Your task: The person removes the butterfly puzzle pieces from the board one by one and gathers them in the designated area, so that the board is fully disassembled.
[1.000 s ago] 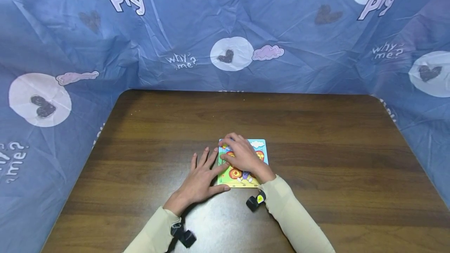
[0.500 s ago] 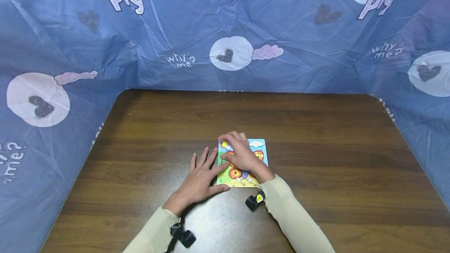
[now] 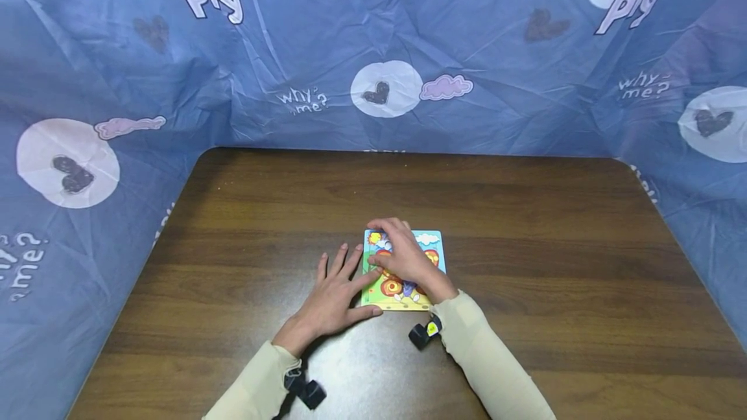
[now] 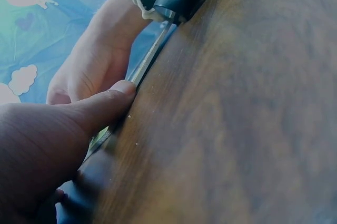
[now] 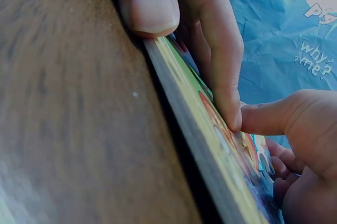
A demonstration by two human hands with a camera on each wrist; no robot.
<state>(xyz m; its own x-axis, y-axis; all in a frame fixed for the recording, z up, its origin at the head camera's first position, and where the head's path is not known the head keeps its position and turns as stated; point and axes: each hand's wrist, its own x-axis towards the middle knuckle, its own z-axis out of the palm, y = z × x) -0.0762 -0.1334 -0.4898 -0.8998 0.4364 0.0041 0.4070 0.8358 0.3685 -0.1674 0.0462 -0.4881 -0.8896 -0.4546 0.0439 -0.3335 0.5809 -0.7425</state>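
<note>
Board [image 3: 391,288] is braced by the splayed left hand [image 3: 330,299], probably against sliding, but whether anything's pinched under the right hand [image 3: 406,256] can't be told tbh.

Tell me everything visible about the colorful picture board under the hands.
The picture board is a thin, roughly square panel lying picture side up on the brown table. Its face shows a sun and white cloud on blue, green at left, yellow along the near edge and round orange-red shapes; the side edge looks like wood or card. The left hand rests its thumb and index finger on it; the right hand covers part, its contact partly hidden.
</note>
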